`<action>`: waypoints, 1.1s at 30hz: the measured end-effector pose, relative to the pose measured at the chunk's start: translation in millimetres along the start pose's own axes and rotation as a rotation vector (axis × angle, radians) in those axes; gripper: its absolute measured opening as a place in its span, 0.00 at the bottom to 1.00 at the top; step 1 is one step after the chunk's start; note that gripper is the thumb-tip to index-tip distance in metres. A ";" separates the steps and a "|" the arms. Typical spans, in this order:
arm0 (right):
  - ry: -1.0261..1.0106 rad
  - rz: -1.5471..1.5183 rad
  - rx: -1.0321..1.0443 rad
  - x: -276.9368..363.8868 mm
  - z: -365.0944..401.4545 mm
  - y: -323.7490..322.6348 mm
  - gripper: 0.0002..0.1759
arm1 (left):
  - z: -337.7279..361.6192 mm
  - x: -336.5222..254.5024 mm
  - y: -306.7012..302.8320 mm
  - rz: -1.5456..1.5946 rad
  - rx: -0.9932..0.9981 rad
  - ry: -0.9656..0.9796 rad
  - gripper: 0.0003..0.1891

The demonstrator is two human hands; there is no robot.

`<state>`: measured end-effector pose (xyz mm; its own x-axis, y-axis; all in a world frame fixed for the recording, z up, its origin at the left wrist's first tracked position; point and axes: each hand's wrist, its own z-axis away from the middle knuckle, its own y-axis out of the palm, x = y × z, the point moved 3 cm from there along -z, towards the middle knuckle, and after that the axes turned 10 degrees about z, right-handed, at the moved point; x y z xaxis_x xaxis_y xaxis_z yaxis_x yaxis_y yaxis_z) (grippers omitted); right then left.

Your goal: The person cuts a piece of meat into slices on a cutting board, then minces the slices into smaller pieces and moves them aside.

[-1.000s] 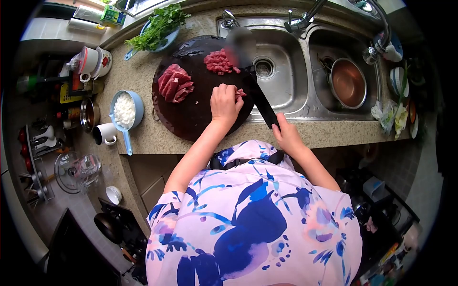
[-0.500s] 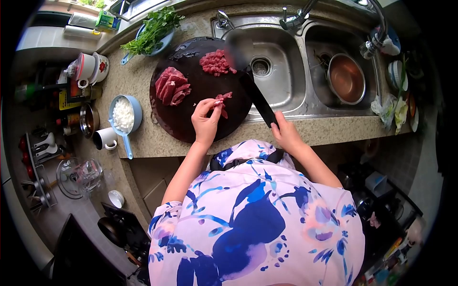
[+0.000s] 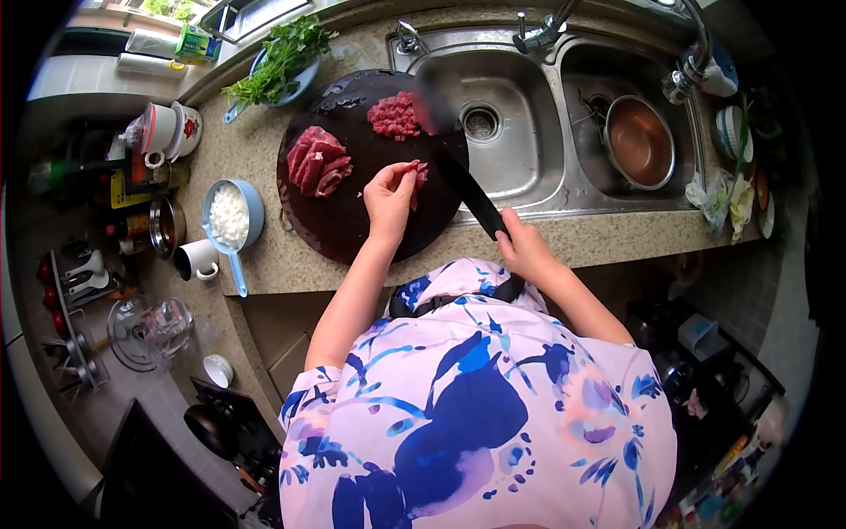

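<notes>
My left hand (image 3: 389, 198) is closed, with its fingertips pinching a small strip of raw meat (image 3: 418, 173) on the round dark cutting board (image 3: 352, 231). My right hand (image 3: 527, 245) grips the handle of a kitchen knife (image 3: 471, 196), whose dark blade points up and left over the board's right edge. A blurred patch covers the area past the blade's far end. A pile of diced meat (image 3: 394, 116) lies at the top of the board. Several larger meat slices (image 3: 315, 162) are stacked on its left side.
A double steel sink (image 3: 529, 181) adjoins the board on the right, with a metal bowl (image 3: 639, 143) in its right basin. To the left are a blue-handled bowl of white chopped pieces (image 3: 231, 214), a mug (image 3: 196, 259) and a bowl of leafy greens (image 3: 284, 63).
My left hand has shifted slightly right and up, its fingers drawn in around the meat strip. The knife has moved slightly left, closer to that hand.
</notes>
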<state>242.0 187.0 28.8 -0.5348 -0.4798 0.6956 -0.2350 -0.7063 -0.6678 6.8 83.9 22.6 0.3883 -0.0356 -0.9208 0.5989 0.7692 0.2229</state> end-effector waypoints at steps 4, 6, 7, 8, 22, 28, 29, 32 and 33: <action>0.005 0.002 -0.021 -0.9 2.4 -3.6 0.14 | 7.2 -16.7 -3.6 0.027 -0.005 0.008 0.07; 0.001 -0.013 -0.027 -3.6 3.3 -3.1 0.14 | 14.3 -30.7 -11.9 0.039 -0.018 -0.008 0.07; 0.003 -0.017 -0.027 -4.6 3.8 -2.6 0.14 | 17.7 -36.8 -16.7 0.056 -0.037 -0.021 0.07; 0.005 -0.021 -0.034 -5.3 4.0 -2.6 0.14 | 20.2 -42.1 -21.5 -0.028 -0.055 0.029 0.07; 0.003 0.017 -0.036 -1.1 6.4 -4.7 0.14 | 11.1 -10.5 2.0 -0.975 0.069 0.770 0.20; 0.048 0.013 0.001 0.6 4.9 -3.3 0.14 | 2.9 -9.6 -11.9 -0.947 0.059 0.574 0.18; 0.044 0.012 0.002 0.8 4.1 -1.5 0.14 | 0.3 -8.5 -11.1 -0.946 0.058 0.575 0.18; 0.037 0.015 -0.004 1.9 3.9 1.7 0.14 | -2.6 -7.5 -1.3 -0.900 0.100 0.672 0.14; 0.034 0.014 -0.010 2.2 4.3 2.2 0.13 | -4.0 -8.0 -1.3 -0.897 0.099 0.673 0.14</action>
<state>243.8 182.1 30.0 -0.5654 -0.4713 0.6769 -0.2356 -0.6942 -0.6801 0.1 85.7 28.3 -0.6500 -0.1757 -0.7394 0.5364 0.5831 -0.6101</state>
